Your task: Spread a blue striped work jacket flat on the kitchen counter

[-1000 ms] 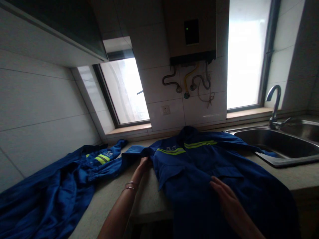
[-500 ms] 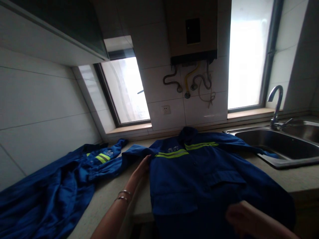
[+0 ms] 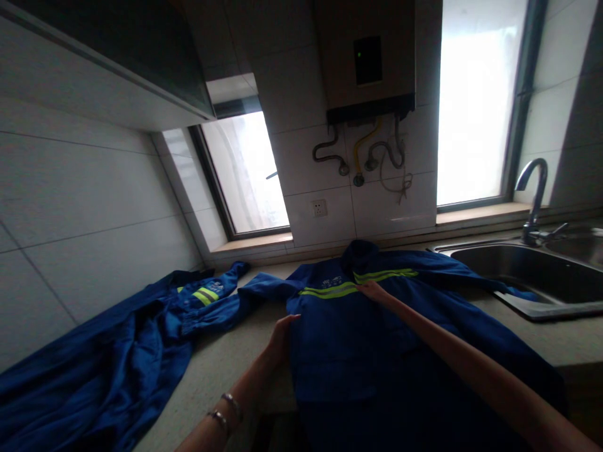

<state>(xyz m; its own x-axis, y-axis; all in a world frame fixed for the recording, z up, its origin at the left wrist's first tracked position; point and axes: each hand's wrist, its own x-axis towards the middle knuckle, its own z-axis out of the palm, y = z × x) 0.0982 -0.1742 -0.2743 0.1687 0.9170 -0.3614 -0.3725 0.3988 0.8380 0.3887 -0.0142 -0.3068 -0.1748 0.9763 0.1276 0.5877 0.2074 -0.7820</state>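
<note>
A dark blue work jacket (image 3: 339, 339) with yellow-green reflective stripes lies spread over the counter, its collar toward the wall and its lower part hanging over the front edge. My left hand (image 3: 281, 333) is closed on the jacket's left side edge, below the armpit, with the thumb on top and the other fingers mostly hidden. At the chest, my right hand (image 3: 371, 290) pinches the front opening beside the stripe, and its forearm crosses over the jacket. One sleeve stretches left; the other reaches the sink's edge.
A second blue garment with reflective stripes (image 3: 122, 358) lies in folds on the left of the counter (image 3: 226, 358). At right is a steel sink (image 3: 499, 270) with a tall faucet (image 3: 532, 194). A water heater (image 3: 367, 56) and a cabinet (image 3: 117, 56) hang above.
My right hand has moved from low over the jacket's lower right front up to the chest opening. My left hand has slid down the side edge, toward me.
</note>
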